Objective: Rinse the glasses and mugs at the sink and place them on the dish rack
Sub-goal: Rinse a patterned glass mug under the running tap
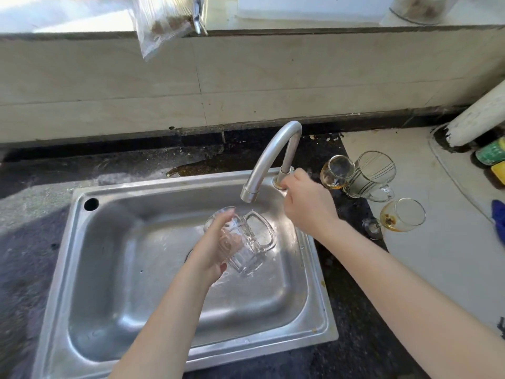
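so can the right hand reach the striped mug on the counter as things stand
Probably yes: the right hand, gripping the faucet base, has the striped mug close on its right. Only a stained glass stands partly between, so it would go around.

Drain of the stainless steel sink (136, 187) mostly hidden behind left hand (210, 250) and the clear faceted glass mug (246, 247) it grips; fingers behind the mug show only as distorted smears. Right hand (306, 203) curls onto the base of the curved steel tap (273, 149), fingertips and any handle covered. Clear plastic bag of brown crumbs (161, 23) and glass jar (418, 8) cut off by top edge. Green-labelled bottle (492, 153), white pipe (478, 116) and blue object (498, 220) cut by right edge, blue one unidentifiable. Foot of stained stemmed glass (401, 214) blurred
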A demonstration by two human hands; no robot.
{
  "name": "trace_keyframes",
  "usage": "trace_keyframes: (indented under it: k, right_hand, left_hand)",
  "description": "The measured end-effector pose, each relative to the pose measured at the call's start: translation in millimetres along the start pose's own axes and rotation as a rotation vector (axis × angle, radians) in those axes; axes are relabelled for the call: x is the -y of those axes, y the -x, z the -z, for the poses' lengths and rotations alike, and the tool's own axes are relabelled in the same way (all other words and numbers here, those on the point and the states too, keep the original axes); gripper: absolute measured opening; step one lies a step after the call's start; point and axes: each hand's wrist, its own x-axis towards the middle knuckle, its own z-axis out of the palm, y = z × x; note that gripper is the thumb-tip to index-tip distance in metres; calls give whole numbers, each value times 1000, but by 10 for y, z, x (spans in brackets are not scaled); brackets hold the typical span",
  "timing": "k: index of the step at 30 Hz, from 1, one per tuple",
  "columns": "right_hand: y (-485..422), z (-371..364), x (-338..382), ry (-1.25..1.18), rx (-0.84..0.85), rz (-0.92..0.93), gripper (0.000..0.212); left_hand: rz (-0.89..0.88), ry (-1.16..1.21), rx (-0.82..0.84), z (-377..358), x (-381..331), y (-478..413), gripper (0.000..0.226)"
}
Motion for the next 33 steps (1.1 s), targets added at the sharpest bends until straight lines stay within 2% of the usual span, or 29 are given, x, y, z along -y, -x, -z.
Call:
trace_keyframes:
  k: [2, 4, 5, 8, 12, 15, 17, 19, 22, 24, 27, 30, 33]
  right_hand:
    - [233, 17, 72, -240, 195, 134, 40]
    - [393, 18, 98, -278, 382, 228, 46]
    - [433, 10, 95, -248, 405, 249, 41]
    - [482, 48, 119, -232, 346, 253, 17]
    - [516, 73, 144, -179, 275, 337, 14]
    - [597, 93, 165, -148, 255, 436, 14]
    - [658, 123, 196, -199, 316, 416, 19]
    - [700, 153, 229, -300, 385, 317, 26]
    - [742, 234, 238, -596, 505, 110, 32]
    - [764, 304, 211, -769, 582, 38, 36]
    - [829, 393, 210, -865, 618, 14, 45]
    - [978, 468, 245, -821, 577, 82, 45]
    - [1168, 550, 289, -926, 551, 103, 45]
  left_hand:
    - [106, 66, 34, 16, 22, -32, 66]
    - [173, 72, 43, -1, 28, -24, 62]
    - [200, 69, 38, -8, 40, -24, 58]
    - [248, 97, 56, -80, 78, 90, 57]
    - [256, 180, 76, -111, 180, 199, 59]
    - [237, 151, 102, -75, 207, 286, 63]
    - [219, 80, 110, -23, 221, 315, 62]
    - [191, -3, 82, 15, 233, 388, 61]
    - [97, -73, 47, 50, 251, 489, 54]
    - [58, -88, 68, 59, 256, 547, 46]
    - [0, -197, 40, 68, 256, 611, 49]
    - [-44, -284, 16, 111, 250, 724, 44]
    - [-149, -191, 86, 180, 230, 831, 30]
